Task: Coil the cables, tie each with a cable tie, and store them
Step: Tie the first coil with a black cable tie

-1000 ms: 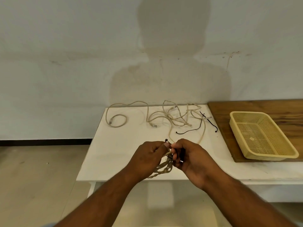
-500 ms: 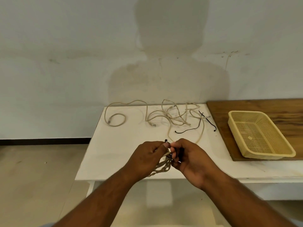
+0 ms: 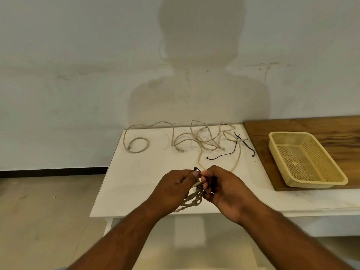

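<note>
My left hand [image 3: 171, 190] grips a coiled beige cable [image 3: 191, 200] above the near edge of the white table [image 3: 136, 182]; the loops hang below my fingers. My right hand [image 3: 224, 188] pinches a black cable tie [image 3: 196, 168] at the top of that coil, its small head poking up between both thumbs. Several loose beige cables [image 3: 206, 139] lie tangled at the back of the table, one curled off to the left [image 3: 136, 145]. Two more black cable ties [image 3: 222, 154] [image 3: 246, 145] lie beside the tangle.
A yellow mesh plastic basket [image 3: 335, 172], with nothing in it, sits on a brown wooden board [image 3: 263, 152] at the right. The wall stands right behind the table. Tiled floor lies to the left and below the table's near edge.
Both hands hold nearly the same spot with the coil and tie. The view has shifted slightly; no clear movement of the cable.
</note>
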